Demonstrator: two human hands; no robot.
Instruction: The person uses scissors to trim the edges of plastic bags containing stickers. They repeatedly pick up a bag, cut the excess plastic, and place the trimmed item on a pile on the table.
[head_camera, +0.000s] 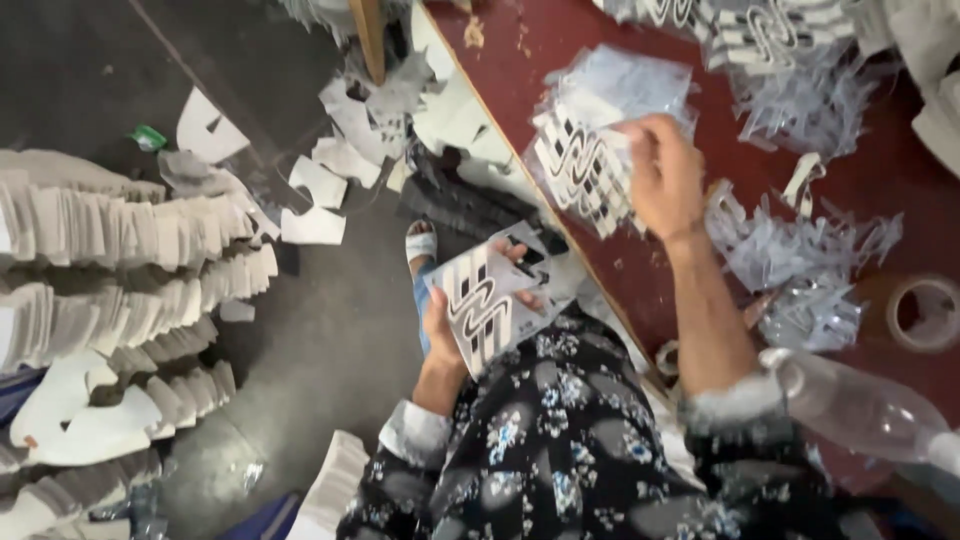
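down by the lap, the left hand pinches a flat white sheet with black wavy stripes, thumb on its face. meanwhile the right hand grips a fanned stack of similar striped pieces in clear plastic sleeves above the dark red surface.

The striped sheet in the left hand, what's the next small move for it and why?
Probably lift the striped sheet up toward the stack of striped pieces on the red table. The left hand holds it low over the lap, off the table edge, while the right hand already rests on that stack of like pieces, so joining them looks likeliest.
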